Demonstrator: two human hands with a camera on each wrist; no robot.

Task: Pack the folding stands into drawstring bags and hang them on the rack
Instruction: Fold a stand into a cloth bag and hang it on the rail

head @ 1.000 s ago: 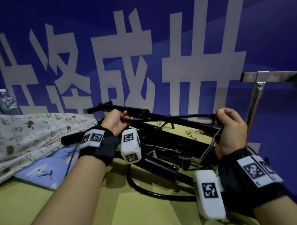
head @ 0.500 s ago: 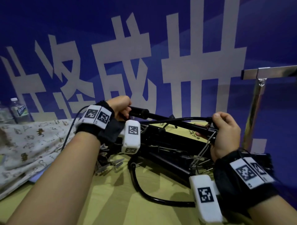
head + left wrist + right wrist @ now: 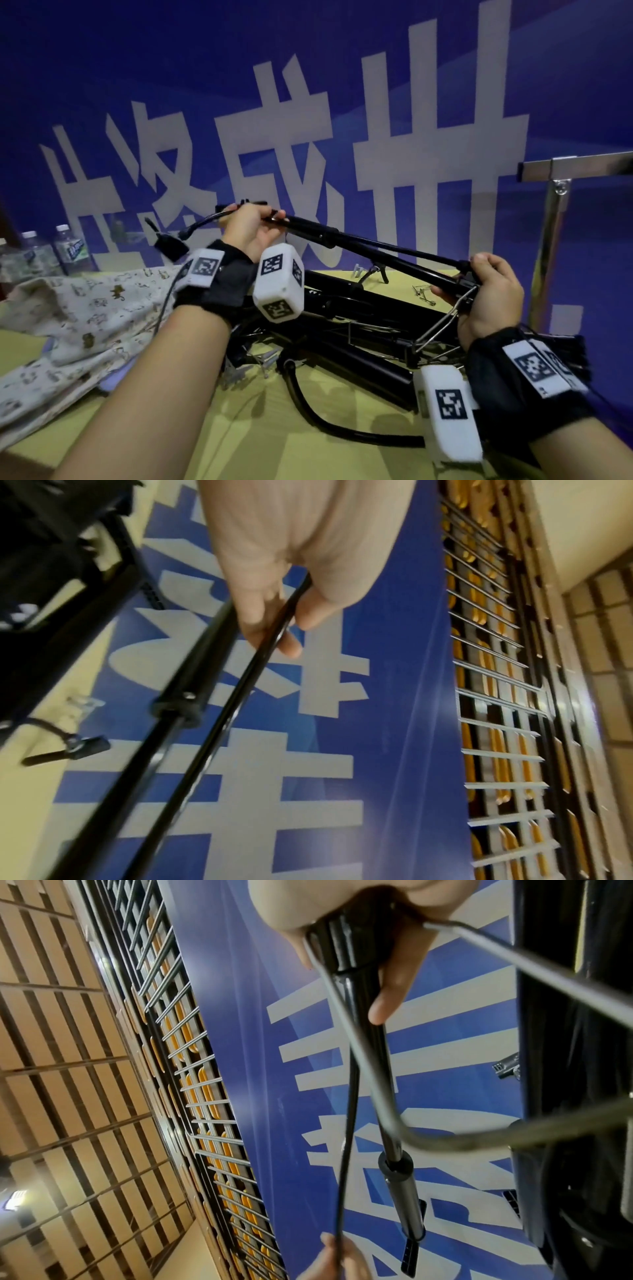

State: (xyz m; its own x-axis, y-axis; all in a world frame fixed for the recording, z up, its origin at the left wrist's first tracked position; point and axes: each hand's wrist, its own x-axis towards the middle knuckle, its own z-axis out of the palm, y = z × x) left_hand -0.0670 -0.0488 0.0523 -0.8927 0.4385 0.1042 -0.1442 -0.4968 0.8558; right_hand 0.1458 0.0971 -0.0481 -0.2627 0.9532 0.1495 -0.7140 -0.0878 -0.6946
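Held up over the yellow table [image 3: 281,442] and the pile of other black stands [image 3: 359,329] — one folding stand [image 3: 373,247]. Gripped at its high end by the left hand [image 3: 247,226], fingers curled tight round pole and thin cable [image 3: 263,653]. Gripped at its low end by the right hand [image 3: 493,294] — fingers wrapped round.

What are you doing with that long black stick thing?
A person is holding one black folding metal stand up off the yellow table with both hands. The left hand grips the higher end, together with a thin black cable, and the right hand grips the lower end. More black stands lie piled on the table below. The patterned white cloth bags lie at the left, and nothing is packed into them yet. The silver metal rack stands at the right.
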